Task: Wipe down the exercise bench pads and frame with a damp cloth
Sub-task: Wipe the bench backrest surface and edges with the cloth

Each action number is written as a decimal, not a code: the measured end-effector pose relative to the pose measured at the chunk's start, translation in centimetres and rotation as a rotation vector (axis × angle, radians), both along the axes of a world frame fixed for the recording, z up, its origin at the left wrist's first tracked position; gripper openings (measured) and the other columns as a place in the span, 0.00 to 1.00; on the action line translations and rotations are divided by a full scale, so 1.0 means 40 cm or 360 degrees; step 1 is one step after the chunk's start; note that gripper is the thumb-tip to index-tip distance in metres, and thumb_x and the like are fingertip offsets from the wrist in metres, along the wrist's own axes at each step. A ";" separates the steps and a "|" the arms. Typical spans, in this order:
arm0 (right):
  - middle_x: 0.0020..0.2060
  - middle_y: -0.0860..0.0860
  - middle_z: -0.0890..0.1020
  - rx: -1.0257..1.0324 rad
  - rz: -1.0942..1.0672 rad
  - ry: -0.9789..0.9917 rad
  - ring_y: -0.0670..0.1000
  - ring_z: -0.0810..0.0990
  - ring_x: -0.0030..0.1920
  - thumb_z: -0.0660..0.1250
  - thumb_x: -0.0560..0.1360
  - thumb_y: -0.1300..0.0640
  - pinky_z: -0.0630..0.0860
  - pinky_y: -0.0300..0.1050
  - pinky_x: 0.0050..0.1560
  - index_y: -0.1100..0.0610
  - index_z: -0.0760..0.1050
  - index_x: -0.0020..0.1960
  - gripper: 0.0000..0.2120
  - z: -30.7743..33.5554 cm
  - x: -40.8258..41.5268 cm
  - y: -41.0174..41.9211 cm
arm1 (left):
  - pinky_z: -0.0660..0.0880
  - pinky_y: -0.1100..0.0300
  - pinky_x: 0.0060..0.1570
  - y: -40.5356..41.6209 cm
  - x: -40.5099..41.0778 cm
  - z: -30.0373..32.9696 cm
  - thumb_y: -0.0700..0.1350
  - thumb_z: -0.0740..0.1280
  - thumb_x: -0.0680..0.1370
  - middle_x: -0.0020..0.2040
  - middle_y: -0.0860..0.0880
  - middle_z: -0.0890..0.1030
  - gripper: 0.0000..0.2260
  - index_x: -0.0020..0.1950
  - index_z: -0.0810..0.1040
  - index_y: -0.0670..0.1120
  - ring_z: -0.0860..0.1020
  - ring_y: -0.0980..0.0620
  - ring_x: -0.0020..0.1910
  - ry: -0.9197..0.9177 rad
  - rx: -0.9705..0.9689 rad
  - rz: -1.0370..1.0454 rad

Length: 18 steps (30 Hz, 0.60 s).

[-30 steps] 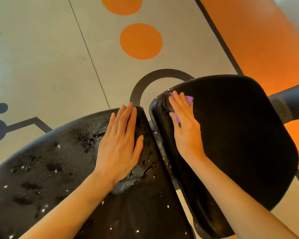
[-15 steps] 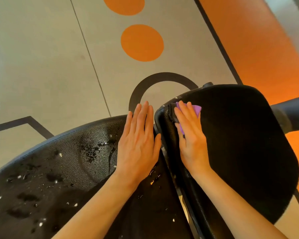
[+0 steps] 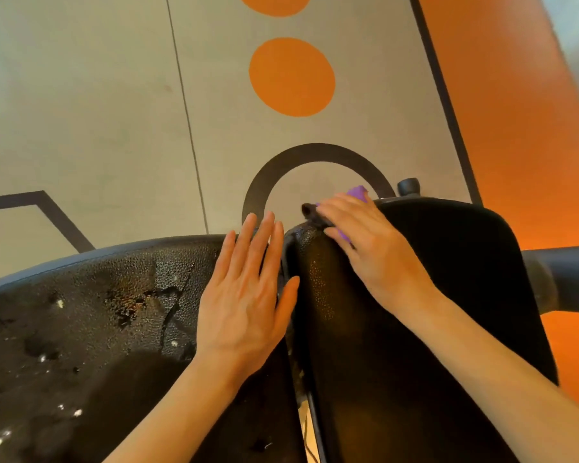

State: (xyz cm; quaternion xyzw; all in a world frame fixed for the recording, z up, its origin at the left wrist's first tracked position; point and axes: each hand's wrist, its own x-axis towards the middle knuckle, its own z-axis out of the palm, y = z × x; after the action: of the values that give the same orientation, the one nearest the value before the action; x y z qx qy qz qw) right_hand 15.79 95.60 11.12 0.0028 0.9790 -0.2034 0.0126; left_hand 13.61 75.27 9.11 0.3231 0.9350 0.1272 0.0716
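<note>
Pressing a purple cloth (image 3: 356,195) against the far corner of the right bench pad (image 3: 448,295), the right hand (image 3: 371,248) lies over it with fingers extended, curled slightly at the pad's edge. Flat and open, the left hand (image 3: 244,295) rests on the wet left pad (image 3: 97,312), just beside the gap between the 2 pads. Most of the right pad stretches from the cloth back toward the person, its long axis running near-to-far, so the right hand is nearer that unwiped length.
</note>
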 end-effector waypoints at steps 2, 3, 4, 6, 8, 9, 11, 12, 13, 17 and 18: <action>0.62 0.53 0.78 -0.0200 -0.0376 0.0069 0.45 0.71 0.66 0.60 0.79 0.56 0.68 0.51 0.70 0.58 0.73 0.66 0.17 0.011 0.005 0.029 | 0.45 0.51 0.79 0.003 -0.001 0.002 0.59 0.51 0.83 0.81 0.44 0.58 0.30 0.80 0.58 0.42 0.52 0.45 0.81 0.0003 -0.0058 -0.0007; 0.61 0.53 0.78 -0.0205 -0.0465 0.0094 0.45 0.72 0.65 0.60 0.79 0.57 0.66 0.48 0.72 0.58 0.74 0.65 0.16 0.014 0.003 0.007 | 0.44 0.51 0.80 0.005 -0.001 0.004 0.59 0.51 0.83 0.81 0.44 0.58 0.31 0.80 0.58 0.42 0.52 0.45 0.81 0.0005 -0.0089 -0.0004; 0.61 0.53 0.78 -0.0160 -0.0445 0.0105 0.47 0.72 0.65 0.60 0.78 0.57 0.62 0.45 0.74 0.58 0.74 0.64 0.16 0.013 -0.003 -0.029 | 0.44 0.51 0.80 0.008 -0.002 0.005 0.60 0.51 0.83 0.81 0.43 0.58 0.31 0.80 0.59 0.42 0.52 0.45 0.81 0.0013 -0.0121 0.0000; 0.60 0.53 0.79 -0.0083 -0.0179 0.0113 0.49 0.74 0.65 0.62 0.78 0.59 0.54 0.43 0.76 0.60 0.75 0.63 0.15 -0.002 -0.010 -0.096 | 0.44 0.51 0.80 0.013 -0.003 0.004 0.61 0.51 0.82 0.81 0.43 0.57 0.32 0.80 0.58 0.41 0.51 0.45 0.81 0.0037 -0.0186 -0.0003; 0.60 0.53 0.79 -0.0095 0.0169 0.0052 0.50 0.74 0.66 0.63 0.77 0.59 0.57 0.46 0.76 0.60 0.75 0.64 0.15 -0.003 -0.013 -0.075 | 0.44 0.51 0.80 0.012 -0.001 0.004 0.61 0.50 0.82 0.81 0.43 0.55 0.33 0.80 0.58 0.41 0.51 0.45 0.81 0.0045 -0.0222 -0.0003; 0.61 0.53 0.78 -0.0084 0.0263 0.0032 0.50 0.74 0.66 0.63 0.78 0.58 0.60 0.47 0.75 0.60 0.74 0.65 0.16 -0.001 -0.014 -0.036 | 0.45 0.51 0.80 0.011 0.000 0.004 0.61 0.51 0.82 0.81 0.43 0.55 0.33 0.80 0.58 0.41 0.51 0.45 0.81 0.0040 -0.0217 -0.0008; 0.62 0.52 0.78 -0.0114 0.0107 0.0049 0.48 0.73 0.66 0.61 0.78 0.56 0.67 0.52 0.71 0.59 0.73 0.66 0.17 -0.001 -0.009 0.035 | 0.47 0.50 0.80 0.010 -0.001 0.006 0.61 0.51 0.82 0.81 0.43 0.56 0.33 0.80 0.58 0.41 0.52 0.45 0.81 0.0047 -0.0197 -0.0016; 0.61 0.52 0.78 -0.0165 -0.0085 0.0080 0.47 0.73 0.65 0.60 0.78 0.56 0.70 0.54 0.69 0.58 0.73 0.66 0.17 -0.001 -0.006 0.037 | 0.47 0.50 0.79 0.011 -0.002 0.007 0.61 0.51 0.82 0.81 0.43 0.56 0.33 0.80 0.58 0.41 0.52 0.45 0.81 0.0055 -0.0197 -0.0020; 0.60 0.53 0.79 -0.0196 -0.0260 0.0121 0.47 0.74 0.64 0.61 0.78 0.57 0.71 0.55 0.67 0.59 0.74 0.64 0.16 0.001 -0.008 0.012 | 0.48 0.49 0.80 0.011 -0.002 0.007 0.61 0.52 0.82 0.81 0.43 0.56 0.33 0.80 0.57 0.41 0.52 0.45 0.81 0.0061 -0.0197 -0.0021; 0.55 0.54 0.80 -0.0122 0.0064 0.0155 0.51 0.76 0.61 0.62 0.78 0.61 0.64 0.53 0.73 0.60 0.76 0.60 0.12 -0.018 -0.020 -0.108 | 0.49 0.49 0.79 0.011 0.000 0.009 0.58 0.52 0.83 0.81 0.41 0.55 0.31 0.80 0.58 0.38 0.53 0.44 0.81 0.0055 -0.0202 -0.0005; 0.56 0.54 0.80 -0.0107 0.0203 0.0116 0.51 0.76 0.62 0.62 0.78 0.61 0.63 0.51 0.74 0.60 0.76 0.62 0.13 -0.015 -0.022 -0.087 | 0.50 0.48 0.79 0.010 0.000 0.010 0.57 0.52 0.83 0.81 0.40 0.56 0.31 0.79 0.58 0.38 0.53 0.44 0.81 0.0048 -0.0192 -0.0003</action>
State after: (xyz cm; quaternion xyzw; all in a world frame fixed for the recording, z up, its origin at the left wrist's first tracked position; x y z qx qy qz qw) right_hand 14.91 92.10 10.51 -0.0674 0.9696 -0.2350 -0.0100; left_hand 13.63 75.69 9.52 0.3208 0.9417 0.0656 0.0770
